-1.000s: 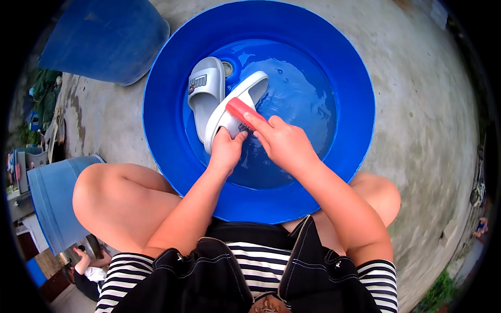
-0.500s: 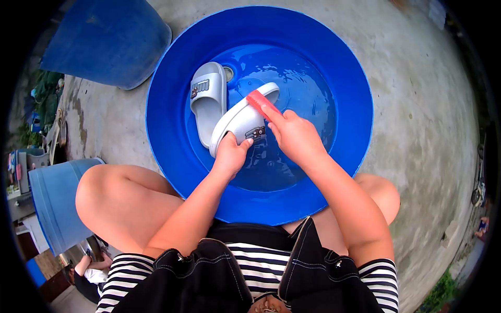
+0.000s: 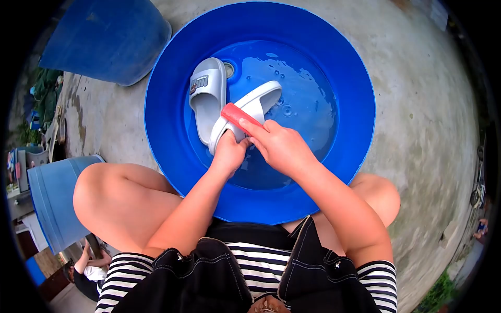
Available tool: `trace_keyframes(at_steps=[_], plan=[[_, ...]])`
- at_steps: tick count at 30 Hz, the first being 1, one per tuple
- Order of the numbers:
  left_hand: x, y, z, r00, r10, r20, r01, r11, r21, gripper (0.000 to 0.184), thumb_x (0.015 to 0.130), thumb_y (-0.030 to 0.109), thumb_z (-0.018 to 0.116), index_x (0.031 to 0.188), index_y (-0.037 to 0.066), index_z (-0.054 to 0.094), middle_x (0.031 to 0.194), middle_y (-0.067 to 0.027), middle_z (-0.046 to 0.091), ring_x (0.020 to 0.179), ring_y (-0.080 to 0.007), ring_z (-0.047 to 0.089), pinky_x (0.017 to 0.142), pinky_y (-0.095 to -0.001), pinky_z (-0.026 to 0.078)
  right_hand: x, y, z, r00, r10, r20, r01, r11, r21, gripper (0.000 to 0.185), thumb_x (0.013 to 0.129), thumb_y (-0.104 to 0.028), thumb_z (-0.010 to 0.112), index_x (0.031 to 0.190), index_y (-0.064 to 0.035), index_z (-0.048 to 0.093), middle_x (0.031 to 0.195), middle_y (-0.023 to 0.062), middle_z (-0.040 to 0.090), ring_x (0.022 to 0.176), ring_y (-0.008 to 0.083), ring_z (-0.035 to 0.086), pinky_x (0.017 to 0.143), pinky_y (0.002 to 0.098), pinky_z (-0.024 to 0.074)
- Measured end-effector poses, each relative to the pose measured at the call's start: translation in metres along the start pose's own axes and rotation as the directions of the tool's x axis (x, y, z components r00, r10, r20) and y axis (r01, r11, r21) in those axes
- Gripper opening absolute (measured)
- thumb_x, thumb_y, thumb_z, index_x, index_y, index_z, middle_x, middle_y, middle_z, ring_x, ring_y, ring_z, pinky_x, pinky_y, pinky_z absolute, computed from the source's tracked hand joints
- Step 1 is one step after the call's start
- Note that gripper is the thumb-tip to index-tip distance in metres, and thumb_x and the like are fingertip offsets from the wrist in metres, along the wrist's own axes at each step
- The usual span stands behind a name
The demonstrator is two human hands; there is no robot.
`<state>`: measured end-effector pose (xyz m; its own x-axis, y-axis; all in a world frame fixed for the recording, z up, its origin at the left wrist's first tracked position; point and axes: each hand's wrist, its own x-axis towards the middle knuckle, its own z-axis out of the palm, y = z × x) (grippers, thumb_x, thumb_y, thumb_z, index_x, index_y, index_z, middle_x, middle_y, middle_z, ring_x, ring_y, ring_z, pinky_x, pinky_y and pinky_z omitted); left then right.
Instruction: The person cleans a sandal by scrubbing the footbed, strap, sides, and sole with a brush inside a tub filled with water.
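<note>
My left hand (image 3: 229, 155) is closed on the near end of a light grey slide slipper (image 3: 254, 108), which tilts above shallow water (image 3: 308, 122) in a round blue tub (image 3: 354, 99). A red scrubbing brush (image 3: 235, 114) is gripped in my right hand (image 3: 284, 148), its far end lying against the slipper's side edge near my left fingers. The brush's underside is hidden. To the left, a matching slipper (image 3: 206, 96) with a cartoon patch on its strap rests in the tub, beside a round drain fitting (image 3: 228, 70).
A big dark blue barrel (image 3: 112, 41) stands at upper left. A lighter blue bucket (image 3: 60, 201) is beside my left knee. Concrete ground (image 3: 417, 135) surrounds the tub. At lower left, another person (image 3: 91, 268) is partly visible.
My right hand has drawn the brush left and toward me along the slipper, from its far part to near my left hand. The slipper has turned slightly, hiding its patch.
</note>
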<state>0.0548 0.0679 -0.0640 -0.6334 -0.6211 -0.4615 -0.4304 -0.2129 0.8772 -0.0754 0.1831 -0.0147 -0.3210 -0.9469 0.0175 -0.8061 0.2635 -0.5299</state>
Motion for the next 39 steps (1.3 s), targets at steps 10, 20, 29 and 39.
trace_keyframes(at_steps=[10,20,29,39], plan=[[0.006,-0.011,0.0,1.0,0.015,0.005,-0.015,0.998,0.065,0.043,0.094,0.003,0.069,0.135,-0.004,0.057,0.124,-0.0182,0.068,0.113,-0.0269,0.066,0.098,-0.037,0.05,0.006,0.005,-0.006,0.999,0.043,0.023,-0.045,0.996,0.08,0.042,0.099,-0.022,0.063,0.14,-0.0236,0.059,0.088,0.018,0.065,0.079,0.0396,0.069,0.071,0.05,0.0572],[0.009,-0.023,-0.002,0.997,0.08,-0.009,-0.078,0.987,0.137,0.042,0.094,0.008,0.071,0.132,-0.006,0.058,0.12,-0.0217,0.069,0.11,-0.0295,0.067,0.098,-0.0385,0.05,0.017,0.025,-0.007,0.978,0.209,-0.013,-0.209,0.974,-0.086,0.039,0.101,-0.022,0.06,0.14,-0.0188,0.058,0.09,0.019,0.067,0.083,0.0389,0.07,0.073,0.0508,0.0568],[0.01,-0.028,-0.003,0.99,0.142,0.003,-0.139,0.96,0.244,0.04,0.094,0.009,0.072,0.128,-0.006,0.059,0.115,-0.0207,0.07,0.104,-0.027,0.068,0.093,-0.0383,0.051,0.024,0.071,-0.002,0.928,0.366,-0.063,-0.372,0.919,-0.133,0.041,0.102,-0.022,0.06,0.143,-0.0252,0.059,0.086,0.0192,0.065,0.081,0.0399,0.067,0.072,0.0513,0.0542],[0.011,-0.023,-0.002,0.994,0.113,0.005,-0.112,0.973,0.2,0.042,0.093,0.006,0.072,0.13,-0.007,0.058,0.119,-0.0207,0.07,0.111,-0.0296,0.067,0.096,-0.0379,0.05,0.026,0.065,-0.005,0.93,0.362,-0.069,-0.368,0.921,-0.127,0.037,0.103,-0.025,0.056,0.14,-0.0205,0.059,0.09,0.0192,0.068,0.084,0.0383,0.07,0.073,0.05,0.0566]])
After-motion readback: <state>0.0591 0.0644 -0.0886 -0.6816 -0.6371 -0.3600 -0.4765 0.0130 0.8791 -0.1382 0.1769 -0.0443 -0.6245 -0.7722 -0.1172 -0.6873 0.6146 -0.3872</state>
